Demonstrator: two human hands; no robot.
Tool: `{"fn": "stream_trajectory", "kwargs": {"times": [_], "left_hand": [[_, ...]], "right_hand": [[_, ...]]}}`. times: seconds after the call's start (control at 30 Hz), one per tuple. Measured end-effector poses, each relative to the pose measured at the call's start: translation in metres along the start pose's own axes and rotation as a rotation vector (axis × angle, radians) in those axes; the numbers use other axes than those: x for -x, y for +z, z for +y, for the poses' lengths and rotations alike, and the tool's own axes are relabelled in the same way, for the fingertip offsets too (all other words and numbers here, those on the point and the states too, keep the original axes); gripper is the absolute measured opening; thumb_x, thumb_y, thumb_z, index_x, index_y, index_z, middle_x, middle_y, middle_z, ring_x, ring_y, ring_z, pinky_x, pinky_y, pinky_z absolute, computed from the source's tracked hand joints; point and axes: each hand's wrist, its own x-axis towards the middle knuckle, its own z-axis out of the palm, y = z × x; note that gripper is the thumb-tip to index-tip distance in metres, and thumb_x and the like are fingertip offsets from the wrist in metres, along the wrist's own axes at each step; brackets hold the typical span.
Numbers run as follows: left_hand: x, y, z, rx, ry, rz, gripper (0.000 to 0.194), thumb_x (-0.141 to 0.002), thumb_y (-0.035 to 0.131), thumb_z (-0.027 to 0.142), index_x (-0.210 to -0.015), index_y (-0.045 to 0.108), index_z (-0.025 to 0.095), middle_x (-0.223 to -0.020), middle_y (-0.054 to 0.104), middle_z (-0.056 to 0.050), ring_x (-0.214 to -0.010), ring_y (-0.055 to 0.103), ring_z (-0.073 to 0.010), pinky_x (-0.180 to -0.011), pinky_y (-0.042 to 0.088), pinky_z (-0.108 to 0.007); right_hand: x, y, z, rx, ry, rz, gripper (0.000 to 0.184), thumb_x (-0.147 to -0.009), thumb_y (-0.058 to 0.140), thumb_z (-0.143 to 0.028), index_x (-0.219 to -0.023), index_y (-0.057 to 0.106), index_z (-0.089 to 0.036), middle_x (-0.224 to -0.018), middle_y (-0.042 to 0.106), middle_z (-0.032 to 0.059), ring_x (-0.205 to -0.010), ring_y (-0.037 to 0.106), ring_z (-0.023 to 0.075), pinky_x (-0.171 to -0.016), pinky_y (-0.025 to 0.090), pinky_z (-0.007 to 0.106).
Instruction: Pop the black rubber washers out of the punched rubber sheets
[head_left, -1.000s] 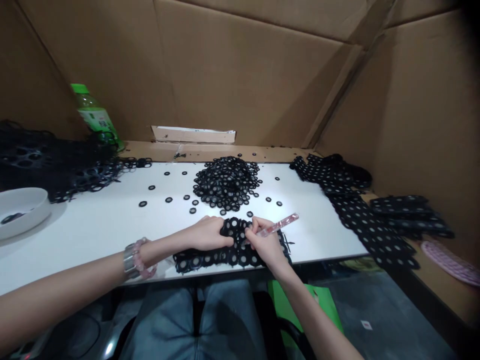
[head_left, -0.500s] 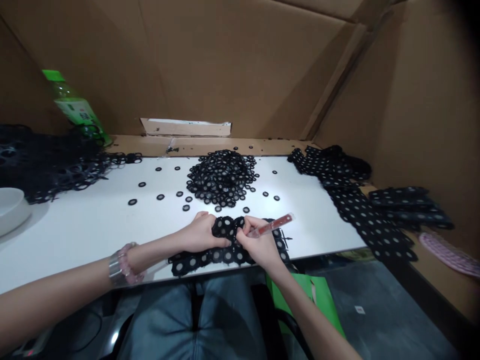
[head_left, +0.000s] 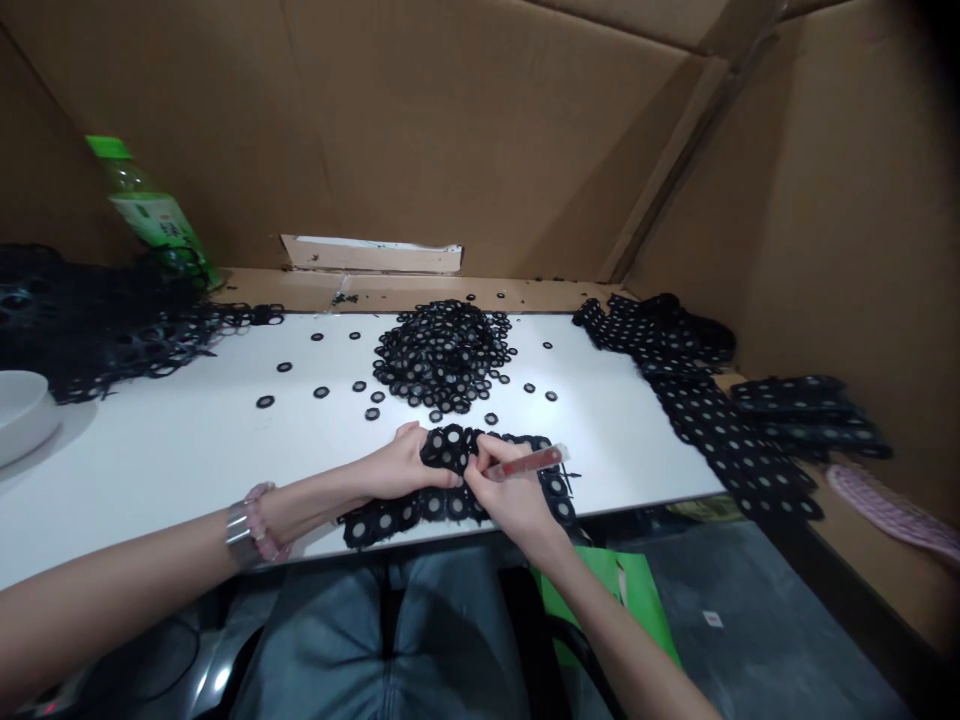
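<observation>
One black ring strip (head_left: 450, 505) lies under both my hands, along the near edge of the white table (head_left: 187, 450). My left hand (head_left: 409, 468) is clamped on it, fingers curled over the rings and pressing the strip to the tabletop. My right hand (head_left: 514, 495) sits just beside the left, fingers closed on a red-handled tool (head_left: 525, 463), which points away to the right. Its working end is hidden by my fingers, so I cannot tell what it touches.

State of the work, as it lies: a loose ring heap (head_left: 442, 355) sits mid-table toward the far edge, with single rings (head_left: 322, 392) scattered on the white surface to its left and around it. Long joined strips (head_left: 697, 410) run off the right end of the table, and a folded stack of strips (head_left: 806, 415) lies on the cardboard shelf beyond them. A dark tangle of strips (head_left: 90, 320) fills the far left corner, and a white bowl (head_left: 19, 415) sits at the left edge. A green-capped bottle (head_left: 146, 210) leans by the cardboard wall (head_left: 487, 130).
</observation>
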Motion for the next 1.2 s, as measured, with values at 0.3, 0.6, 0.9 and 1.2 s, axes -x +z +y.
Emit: {"fn": "stream_trajectory", "kwargs": {"times": [0.3,0.6,0.9,1.2], "left_hand": [[0.006,-0.009,0.014,-0.074,0.271,-0.145,0.025,-0.073,0.051,0.037,-0.082,0.056,0.015,-0.083,0.063,-0.003,-0.076,0.057,-0.0199,-0.068,0.043,-0.028],[-0.001,0.005,0.029,-0.327,0.158,0.003,0.025,-0.069,0.05,0.041,-0.067,0.052,0.017,-0.073,0.063,-0.006,-0.074,0.057,-0.0233,-0.061,0.041,-0.027],[-0.004,0.007,0.035,-0.178,0.163,-0.062,0.038,-0.06,0.063,0.045,-0.085,0.06,0.016,-0.084,0.066,-0.003,-0.085,0.056,-0.0233,-0.078,0.041,-0.029],[-0.008,0.015,0.03,-0.081,0.218,0.023,0.02,-0.059,0.064,0.032,-0.068,0.058,0.016,-0.069,0.062,0.0,-0.072,0.056,-0.0192,-0.069,0.044,-0.026]], "right_hand": [[-0.002,-0.019,0.008,-0.383,0.263,0.071,0.026,-0.067,0.052,-0.018,-0.053,0.031,-0.022,-0.041,0.041,-0.0083,-0.036,0.04,0.0089,-0.039,0.027,0.021],[0.003,-0.023,0.015,-0.31,0.249,0.099,0.026,-0.067,0.051,-0.015,-0.052,0.031,-0.022,-0.04,0.038,-0.0087,-0.036,0.038,0.0082,-0.039,0.025,0.02],[0.007,-0.024,0.016,-0.256,0.227,0.149,0.024,-0.062,0.047,-0.011,-0.05,0.029,-0.022,-0.041,0.034,-0.0087,-0.039,0.033,0.0078,-0.042,0.023,0.021],[0.009,-0.023,0.017,-0.28,0.244,0.175,0.022,-0.061,0.047,-0.012,-0.05,0.03,-0.021,-0.043,0.034,-0.0081,-0.041,0.032,0.0082,-0.042,0.022,0.021]]}}
